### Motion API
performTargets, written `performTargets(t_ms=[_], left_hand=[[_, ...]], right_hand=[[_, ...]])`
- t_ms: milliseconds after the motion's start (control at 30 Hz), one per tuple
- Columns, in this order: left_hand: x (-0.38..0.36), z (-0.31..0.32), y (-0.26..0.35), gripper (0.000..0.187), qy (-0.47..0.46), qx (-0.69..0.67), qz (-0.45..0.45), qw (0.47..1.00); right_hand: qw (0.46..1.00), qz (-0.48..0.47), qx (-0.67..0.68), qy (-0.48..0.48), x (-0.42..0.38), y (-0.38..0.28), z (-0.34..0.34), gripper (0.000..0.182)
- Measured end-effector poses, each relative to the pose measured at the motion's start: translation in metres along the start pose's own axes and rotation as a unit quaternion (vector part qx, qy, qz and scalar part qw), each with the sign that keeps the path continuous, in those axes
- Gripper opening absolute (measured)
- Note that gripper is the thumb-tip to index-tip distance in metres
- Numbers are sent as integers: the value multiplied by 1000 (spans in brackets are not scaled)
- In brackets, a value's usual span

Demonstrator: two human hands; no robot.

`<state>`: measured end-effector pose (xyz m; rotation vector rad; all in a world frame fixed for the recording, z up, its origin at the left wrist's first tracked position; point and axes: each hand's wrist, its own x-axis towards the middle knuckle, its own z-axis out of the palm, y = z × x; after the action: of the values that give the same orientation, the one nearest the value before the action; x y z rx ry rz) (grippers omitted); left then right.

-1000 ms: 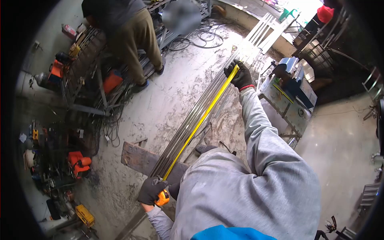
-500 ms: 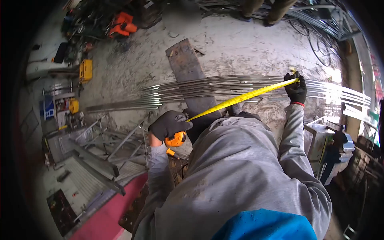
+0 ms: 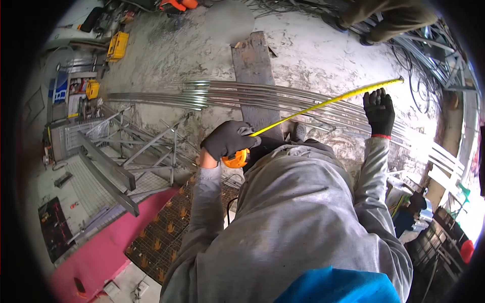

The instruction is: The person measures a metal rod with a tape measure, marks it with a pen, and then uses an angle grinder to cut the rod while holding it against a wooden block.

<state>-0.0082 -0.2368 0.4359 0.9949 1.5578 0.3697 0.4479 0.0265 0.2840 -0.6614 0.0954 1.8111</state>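
My left hand (image 3: 228,140), in a dark glove, is closed around an orange tape measure (image 3: 236,158). A yellow tape blade (image 3: 323,104) runs out from it, up and to the right, its hooked end hanging free beyond my right hand. My right hand (image 3: 379,112), gloved with a red cuff edge, is just below the blade near that end, fingers extended and not gripping it. Beneath the blade lies a bundle of long thin metal tubes (image 3: 227,95), resting across a dark plank (image 3: 252,60).
Welded metal frames (image 3: 126,156) stand at the left, near a pink sheet (image 3: 96,247). Yellow boxes (image 3: 117,46) are at the upper left. Another person's legs (image 3: 389,20) are at the upper right, beside cables and stacked metal. A patterned dark mat (image 3: 161,227) lies lower left.
My right hand has let go of the blade's end, which now sticks out past it. My left hand with the tape measure appears slightly higher and farther right. The whole view has shifted.
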Motion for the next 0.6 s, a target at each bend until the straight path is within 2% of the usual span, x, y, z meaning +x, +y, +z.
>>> performTargets(t_ms=[33,100,167,200,233,300,333,367,400,433,500,533,567,600], left_hand=[[4,3,-2,28,11,19,4,1000],[9,6,6,29,13,25,-1,1000],[16,12,7,30,39,-58,41,997],[22,13,5,30,80,-27,79,993],[25,12,6,30,86,-30,77,993],[31,8,11,28,131,27,114,985],[35,10,8,29,177,-5,132,975],[42,12,-2,29,184,-100,162,964],[42,9,1,28,227,-106,189,950],[43,8,5,28,254,-115,222,934],[45,0,-14,29,323,-139,131,927],[35,2,-8,33,295,-213,107,925],[45,-9,-28,37,323,-201,79,921],[55,-7,-26,40,356,-207,137,901]], right_hand=[[999,9,-16,-31,-3,9,3,34],[988,88,-9,-127,-13,28,10,37],[988,122,-28,-92,-16,53,8,35],[988,135,-51,-57,-17,65,5,35],[986,147,-74,-22,-22,83,7,35],[975,196,-106,-4,-33,118,10,38],[969,225,-100,-15,-41,136,12,43],[958,247,-138,-44,-52,152,15,46],[942,279,-173,-69,-48,167,3,48],[927,266,-230,-130,-67,182,17,51],[867,313,-322,-217,-80,212,27,58],[812,443,-345,-161,-97,213,54,62],[813,392,-384,-196,-139,203,110,65],[794,358,-429,-238,-150,210,118,68]])
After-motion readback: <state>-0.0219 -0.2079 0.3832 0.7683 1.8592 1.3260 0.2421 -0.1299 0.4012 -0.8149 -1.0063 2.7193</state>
